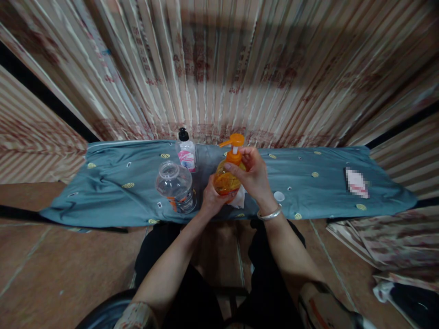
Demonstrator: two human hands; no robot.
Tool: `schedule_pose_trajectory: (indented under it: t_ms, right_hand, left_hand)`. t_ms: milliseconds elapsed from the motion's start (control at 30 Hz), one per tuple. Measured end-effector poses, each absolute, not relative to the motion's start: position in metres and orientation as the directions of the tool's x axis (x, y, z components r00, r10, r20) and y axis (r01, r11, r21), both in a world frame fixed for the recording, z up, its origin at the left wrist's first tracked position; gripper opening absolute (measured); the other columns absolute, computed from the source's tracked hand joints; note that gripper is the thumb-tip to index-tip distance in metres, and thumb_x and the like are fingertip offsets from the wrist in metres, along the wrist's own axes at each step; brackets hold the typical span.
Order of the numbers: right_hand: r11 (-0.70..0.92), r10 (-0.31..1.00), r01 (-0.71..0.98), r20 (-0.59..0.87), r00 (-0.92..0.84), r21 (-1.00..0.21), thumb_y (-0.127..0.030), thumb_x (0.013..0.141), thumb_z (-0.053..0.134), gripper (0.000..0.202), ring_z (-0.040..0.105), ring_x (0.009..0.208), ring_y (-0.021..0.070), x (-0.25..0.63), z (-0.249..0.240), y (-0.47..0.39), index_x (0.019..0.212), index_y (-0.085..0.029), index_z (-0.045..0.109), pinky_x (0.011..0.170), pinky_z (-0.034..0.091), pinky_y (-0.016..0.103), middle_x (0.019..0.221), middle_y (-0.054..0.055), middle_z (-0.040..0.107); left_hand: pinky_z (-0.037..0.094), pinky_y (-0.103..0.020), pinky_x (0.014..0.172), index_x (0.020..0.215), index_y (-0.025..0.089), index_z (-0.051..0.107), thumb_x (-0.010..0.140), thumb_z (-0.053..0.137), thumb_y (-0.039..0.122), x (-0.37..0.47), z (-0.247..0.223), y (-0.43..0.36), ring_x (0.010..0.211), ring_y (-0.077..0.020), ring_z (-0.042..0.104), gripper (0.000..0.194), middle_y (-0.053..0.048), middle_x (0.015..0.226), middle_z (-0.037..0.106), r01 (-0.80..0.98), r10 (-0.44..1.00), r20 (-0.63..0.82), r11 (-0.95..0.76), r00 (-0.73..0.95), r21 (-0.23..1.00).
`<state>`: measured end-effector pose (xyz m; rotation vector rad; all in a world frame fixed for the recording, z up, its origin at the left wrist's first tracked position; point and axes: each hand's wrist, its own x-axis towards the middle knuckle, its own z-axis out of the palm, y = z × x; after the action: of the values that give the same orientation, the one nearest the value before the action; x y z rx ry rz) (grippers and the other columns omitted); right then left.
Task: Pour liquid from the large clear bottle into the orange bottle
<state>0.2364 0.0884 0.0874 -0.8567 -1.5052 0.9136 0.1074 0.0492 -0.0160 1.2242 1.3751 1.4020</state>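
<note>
An amber pump bottle [225, 179] with an orange pump head [236, 140] stands near the middle of the cloth-covered table. My left hand [213, 197] wraps round its lower left side. With thumb and fingers, my right hand [253, 172] grips the orange collar [233, 157] below the pump head. The nozzle points left, and a white stem shows under the head. Partly hidden behind the bottle and my right hand is a crumpled white tissue [238, 200]. To the left stands a clear wide plastic bottle [174, 187], its mouth uncapped.
Behind the clear bottle is a smaller bottle with a black pump top [186, 155]. A white round cap [279, 196] lies right of my wrist. A blurred pinkish packet [356, 183] rests far right on the blue-green cloth [318, 196]. Striped curtains [219, 68] hang behind.
</note>
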Motion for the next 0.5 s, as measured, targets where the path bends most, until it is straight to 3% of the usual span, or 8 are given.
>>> schedule_pose_trajectory:
  t_ms: [200,333,500]
  right_hand:
    - [0.488,0.844,0.102,0.439,-0.309,-0.867,-0.073,0.093,0.07,0.052,0.073,0.112,0.0273,0.25,0.099,0.085,0.121,-0.029,0.064,0.105,0.057,0.046,0.119,0.005,0.077]
    - [0.478,0.862,0.085,0.448,-0.237,-0.874,-0.072,0.085,0.08,0.061,0.071,0.118,0.0273,0.243,0.094,0.084,0.124,-0.03,0.06,0.107,0.057,0.045,0.128,0.006,0.074]
    - [0.446,0.892,0.064,0.437,-0.119,-0.893,-0.071,0.081,0.084,0.057,0.073,0.112,0.0253,0.237,0.091,0.086,0.11,-0.028,0.059,0.105,0.06,0.043,0.122,0.006,0.074]
  left_hand:
    - [0.059,-0.044,0.108,0.12,0.025,0.06,0.057,0.101,0.028,0.107,-0.019,0.05,0.123,-0.0323,0.075,0.076,-0.006,0.119,0.079,0.08,0.973,0.101,-0.086,-0.209,0.993]
    - [0.059,-0.044,0.107,0.125,0.025,0.06,0.057,0.102,0.03,0.107,-0.02,0.05,0.122,-0.0318,0.075,0.079,-0.006,0.12,0.079,0.074,0.974,0.103,-0.09,-0.203,0.993]
    - [0.06,-0.046,0.107,0.127,0.024,0.06,0.057,0.102,0.032,0.109,-0.024,0.052,0.121,-0.0327,0.075,0.082,-0.007,0.12,0.079,0.056,0.975,0.099,-0.09,-0.197,0.994]
